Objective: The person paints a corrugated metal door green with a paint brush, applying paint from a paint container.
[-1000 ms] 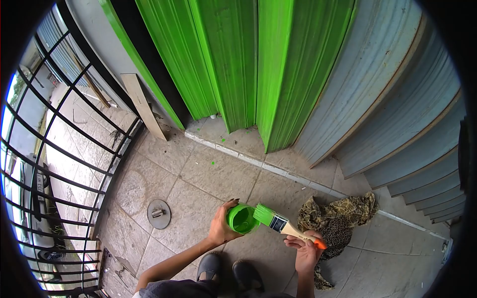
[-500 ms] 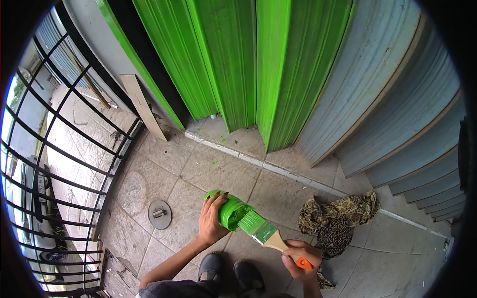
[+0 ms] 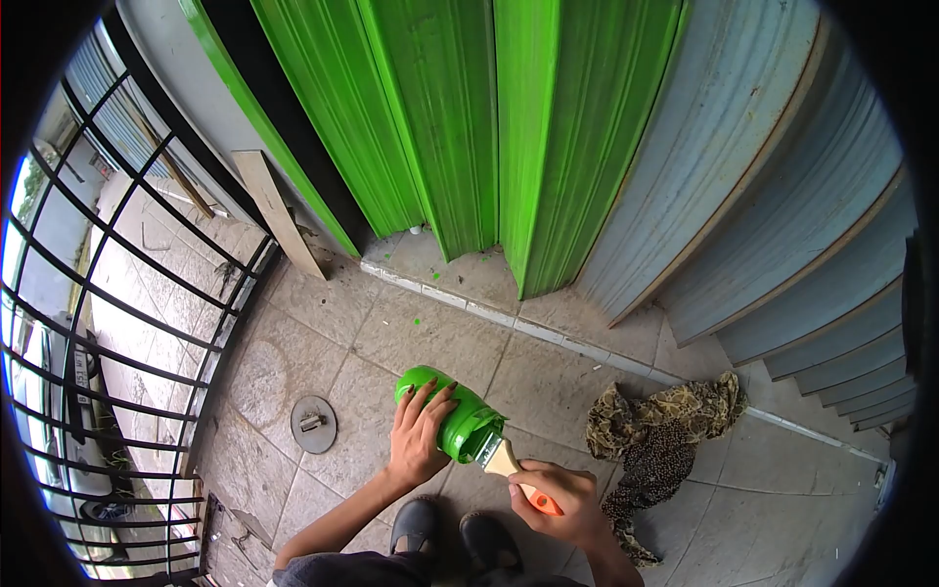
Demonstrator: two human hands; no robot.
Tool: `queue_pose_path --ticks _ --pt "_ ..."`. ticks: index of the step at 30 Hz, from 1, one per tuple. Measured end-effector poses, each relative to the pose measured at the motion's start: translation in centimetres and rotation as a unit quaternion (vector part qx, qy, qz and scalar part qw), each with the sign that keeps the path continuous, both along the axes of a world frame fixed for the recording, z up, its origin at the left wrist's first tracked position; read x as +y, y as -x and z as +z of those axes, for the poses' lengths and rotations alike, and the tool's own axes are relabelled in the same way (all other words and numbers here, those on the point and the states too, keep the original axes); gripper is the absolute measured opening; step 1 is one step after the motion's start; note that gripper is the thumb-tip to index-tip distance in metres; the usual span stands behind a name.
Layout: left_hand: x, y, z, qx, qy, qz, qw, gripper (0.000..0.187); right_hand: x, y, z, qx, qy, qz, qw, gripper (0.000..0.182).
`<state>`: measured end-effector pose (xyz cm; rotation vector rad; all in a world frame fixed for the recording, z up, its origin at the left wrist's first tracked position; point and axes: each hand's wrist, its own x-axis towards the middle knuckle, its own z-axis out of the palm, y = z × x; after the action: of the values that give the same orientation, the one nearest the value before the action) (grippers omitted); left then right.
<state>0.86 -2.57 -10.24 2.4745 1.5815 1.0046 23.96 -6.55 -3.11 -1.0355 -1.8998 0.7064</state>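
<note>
My left hand (image 3: 421, 437) is wrapped around a green, paint-coated container (image 3: 468, 421), tilted with its cut-open mouth toward the lower right. In my right hand (image 3: 562, 499) is a paintbrush (image 3: 502, 460) with a pale wooden handle and an orange tip. The brush's bristles are inside the container's mouth and out of sight; part of the metal band still shows. Beyond my hands stands a folding metal door, its left panels (image 3: 460, 127) bright green and its right panels (image 3: 704, 147) grey-blue with rusty edges.
A crumpled patterned cloth (image 3: 665, 440) lies on the tiled floor to the right. A round metal cover (image 3: 314, 424) is set in the floor at left. A wooden board (image 3: 279, 215) leans near the black barred gate (image 3: 147, 338). A low step edge (image 3: 489, 313) runs below the door.
My right hand has moved left and pushed the brush deeper into the container, so the green bristles no longer show. The container has tipped slightly more toward the brush.
</note>
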Motion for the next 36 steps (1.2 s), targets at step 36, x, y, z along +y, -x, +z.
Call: queue_pose_path --ticks 36 --pt "-0.4 -0.4 0.4 -0.009 0.013 -0.011 1.000 0.058 1.1 1.8 -0.9 -0.024 0.000 0.016 1.000 0.018"
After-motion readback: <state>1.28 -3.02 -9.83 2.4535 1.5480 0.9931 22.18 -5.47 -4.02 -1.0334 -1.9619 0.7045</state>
